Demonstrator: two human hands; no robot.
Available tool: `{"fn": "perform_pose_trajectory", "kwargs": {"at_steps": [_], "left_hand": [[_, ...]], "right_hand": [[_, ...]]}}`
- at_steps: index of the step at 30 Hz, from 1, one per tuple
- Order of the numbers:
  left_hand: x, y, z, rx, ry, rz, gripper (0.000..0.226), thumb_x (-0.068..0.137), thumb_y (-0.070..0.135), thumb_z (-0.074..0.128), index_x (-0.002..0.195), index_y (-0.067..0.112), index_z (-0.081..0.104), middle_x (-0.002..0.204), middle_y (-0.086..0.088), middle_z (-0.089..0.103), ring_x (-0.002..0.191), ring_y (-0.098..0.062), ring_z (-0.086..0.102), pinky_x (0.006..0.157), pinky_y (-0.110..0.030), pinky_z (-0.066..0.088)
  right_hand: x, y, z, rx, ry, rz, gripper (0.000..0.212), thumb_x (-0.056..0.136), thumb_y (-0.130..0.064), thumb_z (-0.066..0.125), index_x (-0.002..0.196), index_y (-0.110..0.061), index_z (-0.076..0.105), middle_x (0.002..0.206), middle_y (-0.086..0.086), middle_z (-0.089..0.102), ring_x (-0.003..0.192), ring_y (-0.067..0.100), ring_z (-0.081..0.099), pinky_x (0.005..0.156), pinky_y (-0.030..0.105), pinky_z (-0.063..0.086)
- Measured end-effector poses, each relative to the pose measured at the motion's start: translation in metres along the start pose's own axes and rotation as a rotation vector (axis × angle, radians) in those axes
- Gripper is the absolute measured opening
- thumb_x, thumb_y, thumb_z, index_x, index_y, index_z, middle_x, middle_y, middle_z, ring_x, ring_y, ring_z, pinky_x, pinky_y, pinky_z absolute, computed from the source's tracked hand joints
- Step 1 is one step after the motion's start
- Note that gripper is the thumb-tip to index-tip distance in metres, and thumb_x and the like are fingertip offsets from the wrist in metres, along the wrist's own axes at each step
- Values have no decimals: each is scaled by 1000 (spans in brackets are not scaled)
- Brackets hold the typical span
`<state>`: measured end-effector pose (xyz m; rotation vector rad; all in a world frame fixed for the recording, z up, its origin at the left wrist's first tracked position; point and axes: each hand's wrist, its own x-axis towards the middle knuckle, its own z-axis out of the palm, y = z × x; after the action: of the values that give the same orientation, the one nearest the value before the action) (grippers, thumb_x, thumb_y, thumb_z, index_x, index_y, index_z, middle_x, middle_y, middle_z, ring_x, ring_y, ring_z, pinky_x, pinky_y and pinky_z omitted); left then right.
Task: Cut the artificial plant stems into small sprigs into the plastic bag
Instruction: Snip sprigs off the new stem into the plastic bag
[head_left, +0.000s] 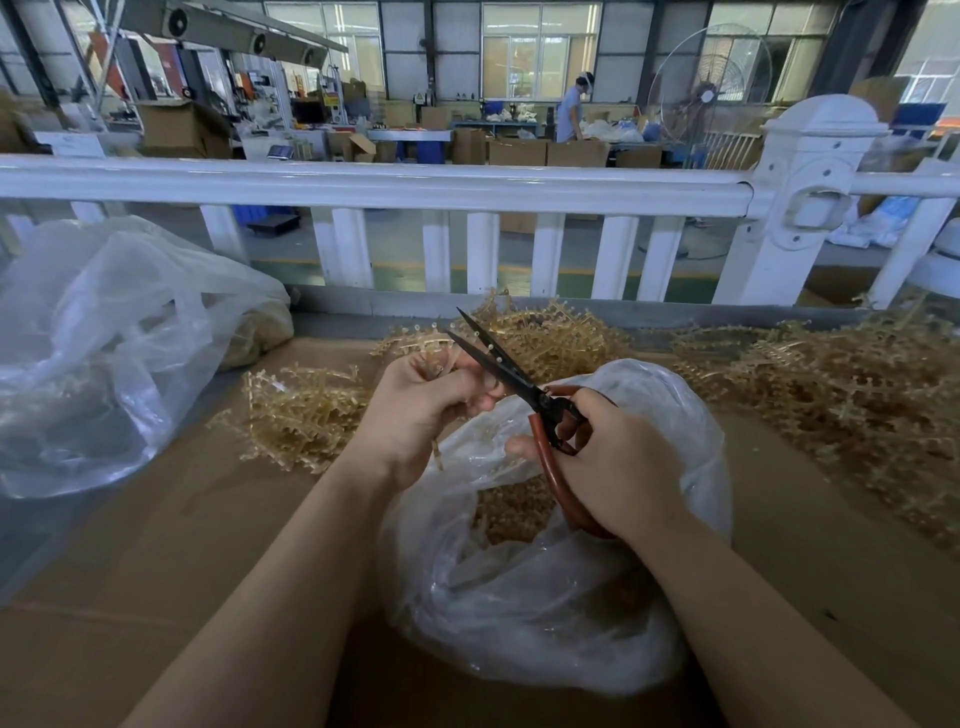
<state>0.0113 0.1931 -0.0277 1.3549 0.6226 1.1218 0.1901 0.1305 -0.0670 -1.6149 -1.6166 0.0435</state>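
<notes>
The left hand (426, 410) pinches a pale plastic stem (441, 364) in curled fingers, holding it up just above the open mouth of the plastic bag (545, 597), where cut sprigs (506, 512) already lie. The right hand (618, 467) grips the red handles of the scissors (519, 379), whose dark blades stand parted around the stem near the left fingertips. To cut well, the stem should sit deep toward the pivot, where the blades bite hardest, with the fingers kept clear of the edge. Holding the work over the bag should let each piece drop straight in. Uncut stems lie heaped on the cardboard (208, 545) at the left (301, 410) and right (841, 389), within easy reach for the next one.
</notes>
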Motion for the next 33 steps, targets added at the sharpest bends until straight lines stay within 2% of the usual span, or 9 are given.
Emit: {"fn": "perform_pose_trajectory", "kwargs": {"at_steps": [3, 6, 9, 15, 17, 21, 26, 30, 33], "left_hand": [[0, 0, -1, -1, -5, 4, 35, 84, -13, 59, 66, 13, 73, 71, -6, 69, 70, -16, 63, 69, -23, 53], [0, -1, -2, 20, 11, 10, 33, 83, -14, 59, 66, 11, 71, 70, -8, 68, 67, -17, 62, 68, -23, 54], [1, -2, -4, 89, 11, 16, 21, 82, -13, 62, 72, 5, 70, 69, -11, 66, 66, -20, 59, 68, -27, 51], [0, 0, -2, 146, 2, 36, 17, 71, 1, 68, 66, 15, 75, 69, -11, 69, 68, -20, 61, 67, -27, 52], [0, 0, -2, 147, -12, 43, 20, 72, 1, 68, 64, 18, 75, 69, -10, 69, 70, -20, 62, 67, -25, 52], [0, 1, -1, 146, -46, 70, 43, 82, -18, 57, 61, 17, 72, 67, -9, 66, 68, -17, 60, 66, -23, 52], [-1, -1, -1, 136, -43, 80, 43, 81, -21, 55, 61, 14, 69, 65, -9, 64, 66, -16, 59, 65, -23, 52], [0, -3, -2, 134, -72, 67, 25, 73, -3, 62, 62, 18, 71, 67, -7, 66, 68, -16, 60, 69, -26, 52], [0, -7, -4, 110, -61, 75, 8, 73, 17, 67, 74, 16, 74, 76, -9, 70, 75, -21, 64, 76, -32, 51]], "right_hand": [[0, 0, -1, 7, 0, -1, 76, 64, -90, 48, 113, -36, 66, 76, -27, 56, 75, -17, 53, 69, -1, 40], [0, -1, -2, -41, -1, -5, 78, 64, -92, 45, 112, -35, 65, 81, -21, 61, 72, -7, 55, 60, 4, 39], [0, 0, -2, -76, 5, -12, 81, 64, -94, 40, 110, -32, 64, 85, -17, 65, 75, 1, 58, 63, 6, 37], [0, -1, -1, -81, 21, -18, 81, 63, -96, 35, 104, -32, 63, 76, -22, 57, 70, -7, 54, 58, 6, 35], [0, -2, -1, -73, 18, -20, 83, 63, -98, 33, 104, -32, 63, 77, -21, 58, 71, -9, 54, 57, 6, 36], [0, -1, -1, -65, -1, -26, 83, 63, -97, 34, 107, -33, 63, 80, -20, 61, 73, -9, 55, 58, 5, 38], [0, -2, -1, -41, -11, -21, 80, 63, -94, 40, 109, -33, 64, 82, -18, 64, 73, -5, 56, 59, 5, 38], [-1, -1, -1, -20, 1, -17, 76, 65, -93, 43, 108, -34, 64, 79, -21, 61, 73, -13, 53, 62, 2, 41], [-1, -1, -1, -28, 12, -9, 73, 66, -90, 46, 106, -32, 65, 77, -22, 60, 72, -11, 54, 60, 3, 40]]}}
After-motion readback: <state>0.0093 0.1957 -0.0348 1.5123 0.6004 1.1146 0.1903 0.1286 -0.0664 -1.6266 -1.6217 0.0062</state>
